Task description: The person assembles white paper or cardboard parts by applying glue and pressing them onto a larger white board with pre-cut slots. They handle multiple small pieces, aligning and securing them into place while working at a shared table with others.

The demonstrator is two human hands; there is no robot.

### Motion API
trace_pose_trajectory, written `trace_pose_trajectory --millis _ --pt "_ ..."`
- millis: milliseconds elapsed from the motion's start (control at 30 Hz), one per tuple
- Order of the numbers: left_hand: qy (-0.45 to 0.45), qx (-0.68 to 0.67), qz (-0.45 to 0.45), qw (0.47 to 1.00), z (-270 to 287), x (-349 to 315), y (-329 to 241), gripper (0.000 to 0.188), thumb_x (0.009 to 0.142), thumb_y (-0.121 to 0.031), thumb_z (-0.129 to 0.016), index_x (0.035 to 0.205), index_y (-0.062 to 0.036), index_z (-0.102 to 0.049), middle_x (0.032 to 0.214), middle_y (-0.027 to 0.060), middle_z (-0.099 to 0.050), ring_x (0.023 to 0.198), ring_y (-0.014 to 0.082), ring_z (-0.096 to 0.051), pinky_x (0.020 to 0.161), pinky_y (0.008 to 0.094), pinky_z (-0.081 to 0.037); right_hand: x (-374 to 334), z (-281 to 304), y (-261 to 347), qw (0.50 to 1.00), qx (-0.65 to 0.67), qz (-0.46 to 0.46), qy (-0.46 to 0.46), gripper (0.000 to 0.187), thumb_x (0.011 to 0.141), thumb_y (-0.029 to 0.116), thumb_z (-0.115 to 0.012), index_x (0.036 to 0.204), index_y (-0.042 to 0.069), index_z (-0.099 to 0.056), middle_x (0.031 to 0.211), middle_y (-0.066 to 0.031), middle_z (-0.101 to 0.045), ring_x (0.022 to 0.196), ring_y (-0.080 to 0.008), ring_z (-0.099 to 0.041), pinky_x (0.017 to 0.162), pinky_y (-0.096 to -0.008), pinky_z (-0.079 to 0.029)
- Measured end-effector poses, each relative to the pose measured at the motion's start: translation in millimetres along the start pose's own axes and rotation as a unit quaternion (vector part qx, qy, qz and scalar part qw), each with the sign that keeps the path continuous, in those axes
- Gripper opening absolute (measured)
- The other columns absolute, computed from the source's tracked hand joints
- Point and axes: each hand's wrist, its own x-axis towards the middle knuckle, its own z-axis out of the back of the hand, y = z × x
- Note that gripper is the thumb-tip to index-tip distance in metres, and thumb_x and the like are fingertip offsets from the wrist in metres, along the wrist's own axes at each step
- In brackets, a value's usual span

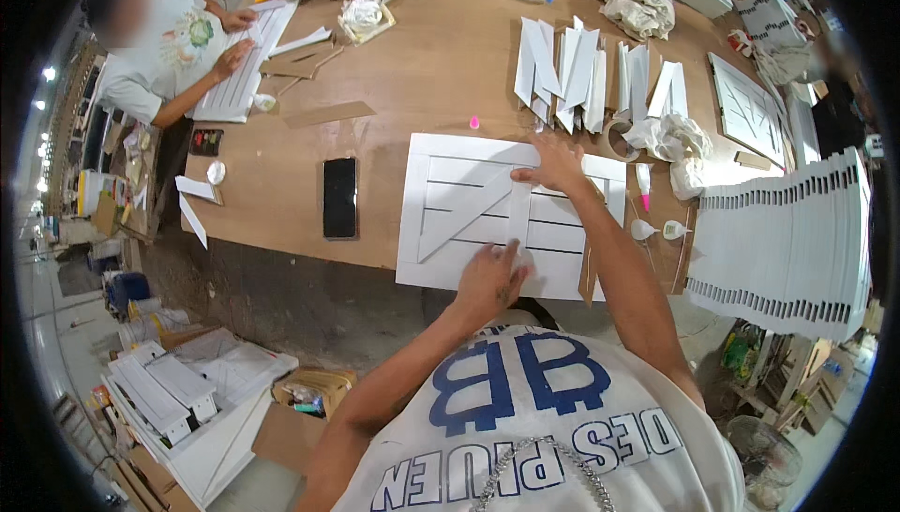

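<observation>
While a co-worker [173, 52] leans over a grooved white board [230, 85] at far left, a black phone [340, 198] lies between there and the white panel [555, 233], flat at the near edge of the table [281, 188]. The panel's short strip [518, 212] points near to far, set between the hands — left hand [492, 282] at its near end, blurred, fingers parted; right hand [555, 167] at its far end, thumb nearest, fingers spread. Whether either presses, I cannot tell. Farther right — small white bottles [673, 230], then stacked panels [778, 240].
</observation>
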Motion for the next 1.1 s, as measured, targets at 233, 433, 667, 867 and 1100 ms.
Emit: trace_pose_trajectory --millis 233,433,667,867,1100 --pt "-0.276 0.115 0.096 0.949 -18.4 91.7 9.8 0.061 0.084 -0.038 -0.073 0.121 0.005 -0.049 0.118 0.0225 -0.05 0.111 0.0392 -0.045 0.094 0.0497 -0.035 8.6 -7.5 -28.4 0.995 0.056 0.06 -0.065 0.049 0.096 0.055 -0.049 0.13 0.02 -0.06 0.125 -0.0122 -0.064 0.12 -0.033 -0.057 0.097 -0.0567 -0.04" --pt "-0.328 0.102 0.108 0.933 -37.7 110.1 8.5 0.058 0.084 -0.035 -0.074 0.117 0.0036 -0.047 0.118 0.0195 -0.045 0.116 0.0365 -0.039 0.097 0.0504 -0.029 -1.4 -19.9 -43.9 0.958 0.161 0.109 -0.213 0.029 0.096 0.035 -0.053 0.092 0.011 -0.069 0.086 -0.0126 -0.069 0.087 -0.0349 -0.064 0.073 -0.0501 -0.044" --pt "-0.384 0.136 0.099 0.908 -47.4 113.5 12.9 0.056 0.085 -0.033 -0.073 0.119 0.0028 -0.047 0.119 0.0182 -0.045 0.117 0.0355 -0.039 0.099 0.0512 -0.028 -1.1 -26.3 -40.0 0.957 0.122 0.113 -0.237 0.028 0.095 0.034 -0.056 0.091 0.011 -0.071 0.089 -0.0104 -0.07 0.089 -0.0312 -0.065 0.078 -0.0464 -0.042" --pt "-0.362 0.145 0.128 0.912 -48.5 123.4 13.5 0.052 0.087 -0.033 -0.071 0.119 0.002 -0.049 0.119 0.0176 -0.046 0.118 0.0352 -0.04 0.1 0.0502 -0.028 0.7 -31.0 -40.5 0.952 0.142 0.108 -0.248 0.03 0.097 0.036 -0.054 0.103 0.014 -0.073 0.097 -0.0086 -0.071 0.096 -0.0273 -0.064 0.086 -0.0438 -0.04" --pt "-0.36 0.178 0.112 0.909 -46.1 126.5 15.2 0.051 0.087 -0.034 -0.069 0.117 0.0033 -0.051 0.119 0.0176 -0.048 0.117 0.0352 -0.042 0.099 0.0496 -0.031 -1.2 -30.4 -35.5 0.954 0.112 0.097 -0.261 0.035 0.097 0.04 -0.053 0.117 0.017 -0.069 0.106 -0.0076 -0.071 0.104 -0.0232 -0.063 0.092 -0.0406 -0.038"
